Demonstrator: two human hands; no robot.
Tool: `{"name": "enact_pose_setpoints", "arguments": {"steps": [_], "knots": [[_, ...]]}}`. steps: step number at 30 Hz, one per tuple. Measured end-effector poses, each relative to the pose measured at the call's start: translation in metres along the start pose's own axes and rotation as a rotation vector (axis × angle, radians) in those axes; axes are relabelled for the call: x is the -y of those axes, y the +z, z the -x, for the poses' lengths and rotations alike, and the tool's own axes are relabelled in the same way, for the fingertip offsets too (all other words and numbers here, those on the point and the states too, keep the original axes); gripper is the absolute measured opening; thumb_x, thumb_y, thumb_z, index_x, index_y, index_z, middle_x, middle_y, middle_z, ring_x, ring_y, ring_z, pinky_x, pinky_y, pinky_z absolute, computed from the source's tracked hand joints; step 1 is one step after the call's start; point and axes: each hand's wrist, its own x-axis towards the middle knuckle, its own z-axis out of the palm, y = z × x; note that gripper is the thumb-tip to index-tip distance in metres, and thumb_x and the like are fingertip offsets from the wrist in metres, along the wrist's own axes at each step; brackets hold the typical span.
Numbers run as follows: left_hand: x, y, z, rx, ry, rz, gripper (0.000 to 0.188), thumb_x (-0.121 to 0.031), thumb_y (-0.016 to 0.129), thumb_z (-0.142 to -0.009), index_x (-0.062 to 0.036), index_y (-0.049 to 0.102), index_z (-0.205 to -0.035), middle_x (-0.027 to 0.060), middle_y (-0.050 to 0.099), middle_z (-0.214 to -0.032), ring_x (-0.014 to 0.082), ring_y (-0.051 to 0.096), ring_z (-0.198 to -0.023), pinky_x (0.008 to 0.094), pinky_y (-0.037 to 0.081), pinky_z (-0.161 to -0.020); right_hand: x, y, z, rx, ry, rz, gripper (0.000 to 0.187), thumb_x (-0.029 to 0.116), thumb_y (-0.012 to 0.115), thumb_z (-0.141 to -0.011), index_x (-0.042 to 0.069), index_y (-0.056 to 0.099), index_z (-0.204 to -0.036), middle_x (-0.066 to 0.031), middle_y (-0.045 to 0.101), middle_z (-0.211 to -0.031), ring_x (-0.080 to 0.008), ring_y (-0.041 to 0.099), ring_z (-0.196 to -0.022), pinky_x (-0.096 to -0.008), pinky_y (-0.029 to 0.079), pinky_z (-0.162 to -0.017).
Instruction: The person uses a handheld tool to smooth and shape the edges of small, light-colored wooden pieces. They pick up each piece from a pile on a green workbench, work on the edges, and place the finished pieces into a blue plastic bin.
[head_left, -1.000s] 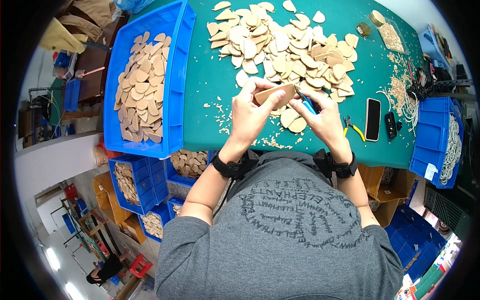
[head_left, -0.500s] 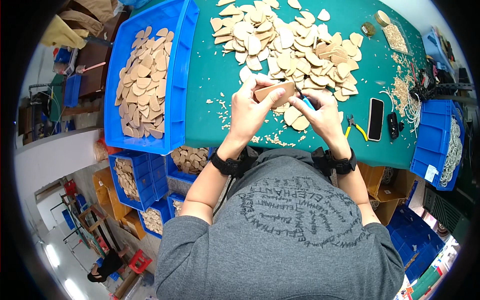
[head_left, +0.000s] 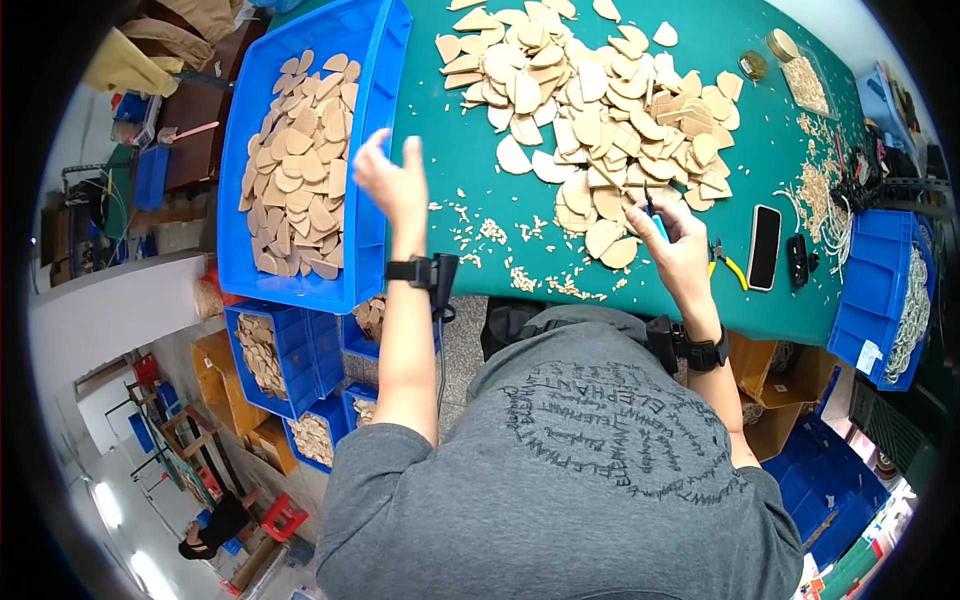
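My left hand (head_left: 398,190) is over the right wall of a large blue bin (head_left: 371,150), its thumb and fingers apart with nothing between them. Half-round tan wooden pieces (head_left: 290,180) lie heaped inside that bin. My right hand (head_left: 682,250) is closed around a slim tool with a blue handle and a dark narrow tip (head_left: 656,215); its exact kind is too small to make out. Beyond this hand spreads a big loose pile of similar wooden pieces (head_left: 600,120), and the fingertips are close to its near edge.
The green table (head_left: 450,260) has small wood scraps (head_left: 530,280) scattered near its front edge. To the right lie yellow-handled pliers (head_left: 735,272), a phone (head_left: 764,248) and a blue crate (head_left: 870,270) of pale cord. More blue crates (head_left: 290,360) stand below at left.
My left hand has moved left from the wooden piece it held to the blue bin and is now open and bare. My right hand, still gripping the blue-handled tool, has shifted slightly right and nearer.
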Motion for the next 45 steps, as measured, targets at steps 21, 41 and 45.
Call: {"name": "enact_pose_setpoints", "arguments": {"steps": [21,41,45], "knots": [[-0.14,-0.019,0.07,0.892,-0.194,1.139,0.027,-0.017,0.067,-0.087,-0.0029,0.051,-0.104,0.0058,0.06,-0.092,0.0123,0.059,-0.088,0.0261,0.048,-0.082,0.017,0.007,0.009,0.12,-0.052,0.1,0.036,0.035,0.073,-0.081,0.004,0.066,-0.099,-0.0048,0.067,-0.081,-0.009,0.06,-0.07,-0.0243,0.048,-0.064],[-0.172,-0.05,0.088,0.631,0.19,0.733,0.027,-0.016,0.069,-0.085,-0.0016,0.064,-0.107,0.0086,0.066,-0.098,0.0148,0.063,-0.09,0.0262,0.051,-0.077,0.028,-0.008,0.014,0.06,-0.442,0.329,0.033,0.027,0.074,-0.081,0.0,0.066,-0.098,-0.0095,0.066,-0.074,-0.0147,0.062,-0.062,-0.0271,0.049,-0.059],[-0.172,-0.05,0.089,0.629,0.195,0.732,0.026,-0.016,0.068,-0.085,-0.0012,0.064,-0.106,0.0086,0.066,-0.098,0.0149,0.063,-0.089,0.0263,0.051,-0.076,0.025,-0.006,0.012,0.063,-0.462,0.308,0.031,0.027,0.074,-0.08,0.0,0.067,-0.095,-0.0091,0.066,-0.073,-0.0147,0.061,-0.061,-0.0271,0.049,-0.059]]}}
